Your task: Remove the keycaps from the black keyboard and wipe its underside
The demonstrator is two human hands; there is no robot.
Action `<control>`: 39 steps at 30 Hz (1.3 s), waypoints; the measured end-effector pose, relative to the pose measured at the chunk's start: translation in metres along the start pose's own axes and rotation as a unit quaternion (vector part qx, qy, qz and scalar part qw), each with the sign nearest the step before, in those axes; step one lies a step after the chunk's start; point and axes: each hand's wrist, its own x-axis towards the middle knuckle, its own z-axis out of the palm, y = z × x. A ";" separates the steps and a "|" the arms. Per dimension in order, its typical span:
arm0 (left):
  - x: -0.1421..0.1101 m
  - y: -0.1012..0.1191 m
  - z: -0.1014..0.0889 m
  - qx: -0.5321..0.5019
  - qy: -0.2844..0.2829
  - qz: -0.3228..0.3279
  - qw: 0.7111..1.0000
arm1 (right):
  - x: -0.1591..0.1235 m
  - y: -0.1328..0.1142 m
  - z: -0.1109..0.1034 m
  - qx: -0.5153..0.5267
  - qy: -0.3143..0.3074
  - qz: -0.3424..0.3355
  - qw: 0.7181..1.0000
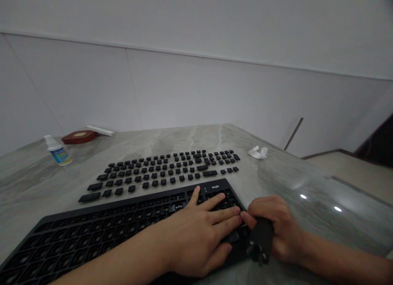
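Observation:
A black keyboard (95,225) with its keycaps off lies across the lower left, its key sockets bare. My left hand (196,236) rests palm down over its right end, fingers spread, covering many sockets. At the right edge of the keyboard, my right hand (279,225) is closed round a black cylindrical handle (260,238) with a notched, metallic-looking end pointing down toward me. One right fingertip sits by the keyboard's edge, close to the left fingertips. Whatever lies between those fingertips is hidden. Beyond the keyboard, loose black keycaps (154,183) stand in rows on the table.
A grey marbled table (190,137) meets a white wall behind. At the far left are a white bottle (58,151) with a blue and yellow label, a reddish-brown box (79,137) and a white strip (100,130). Crumpled white tissue (258,153) lies right of the keycaps.

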 end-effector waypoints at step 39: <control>0.000 -0.004 0.002 -0.068 0.089 -0.037 0.993 | 0.004 0.017 -0.021 0.129 0.099 0.169 0.972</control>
